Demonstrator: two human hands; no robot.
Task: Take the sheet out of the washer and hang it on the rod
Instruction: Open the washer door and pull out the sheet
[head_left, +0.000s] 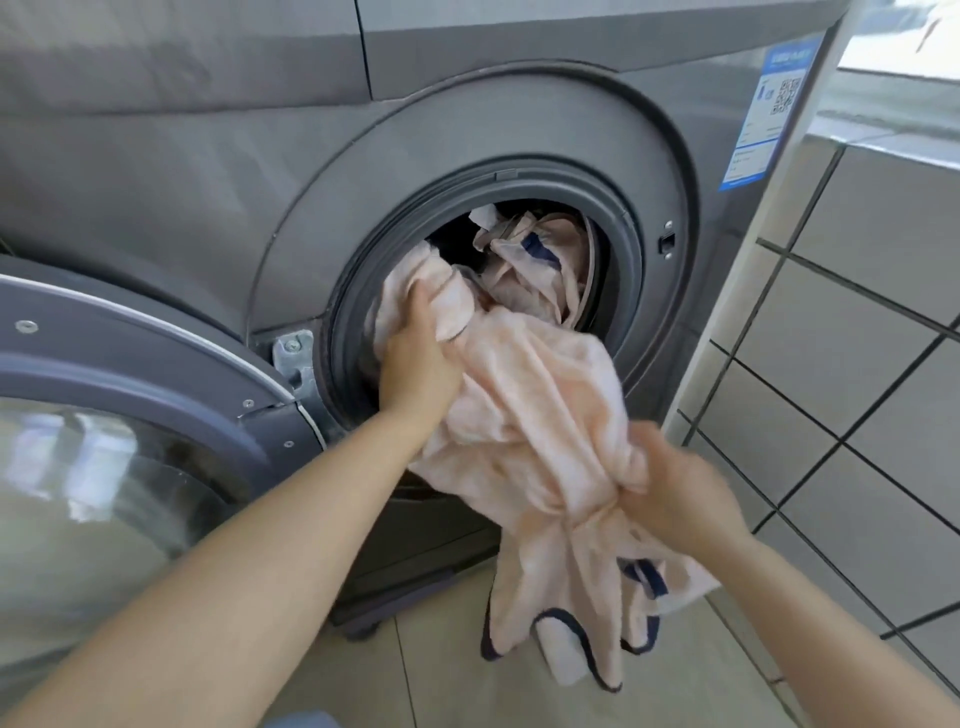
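While the grey front-loading washer (208, 171) fills most of the view, its round door (119, 415) stands swung open to the left, glass pane facing the camera. To the right rises a wall of pale tiles (857, 364) with dark grout, and a light tiled floor (447, 675) lies below. A pale peach sheet (535, 415) with dark blue edging spills out of the drum opening (618, 291): part of it is still bunched inside the drum, the middle drapes over the rubber seal, and the lower end hangs down in front of the washer towards the floor. At the mouth of the drum the left hand (421, 358) grips a fold of the sheet, its fingers clenched around the cloth. Lower and to the right, the right hand (675, 493), blurred, has its fingers grasping a gathered bunch of the same sheet. A blue and white label (769, 119) with a square code is stuck on the washer's upper right corner.
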